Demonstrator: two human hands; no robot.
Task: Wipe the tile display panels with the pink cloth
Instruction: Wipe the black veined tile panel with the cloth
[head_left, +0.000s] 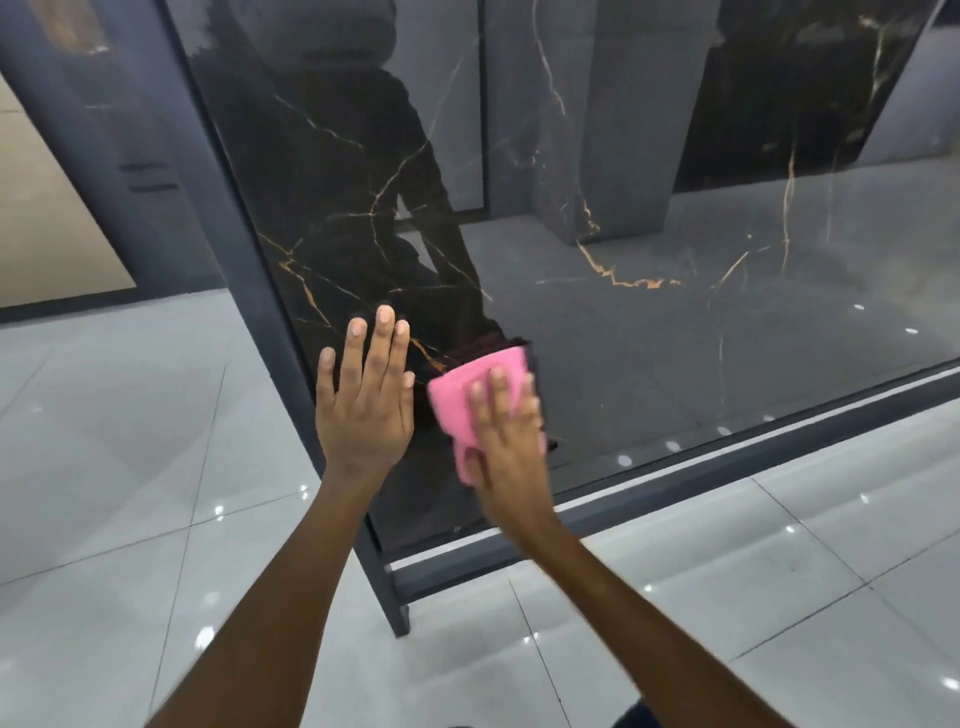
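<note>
Fingers (506, 395) of the right hand (506, 441) lie straight, pressing the pink cloth (467, 395) flat on the black panel (363, 182), low near its left edge. Left hand (363, 400) rests open, fingers spread, just beside the cloth over the panel's dark frame (249, 270).

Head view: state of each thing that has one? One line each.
pink cloth: bunched, flat against the panel under the right hand.
right hand: fingers straight, presses the cloth onto the panel.
left hand: open, fingers straight, at the panel's left edge by the frame; contact unclear.
tile display panel: upright in its frame, glossy, reflecting the room.
dark frame: standing on the floor.
floor tiles: shiny, with light glints.
</note>
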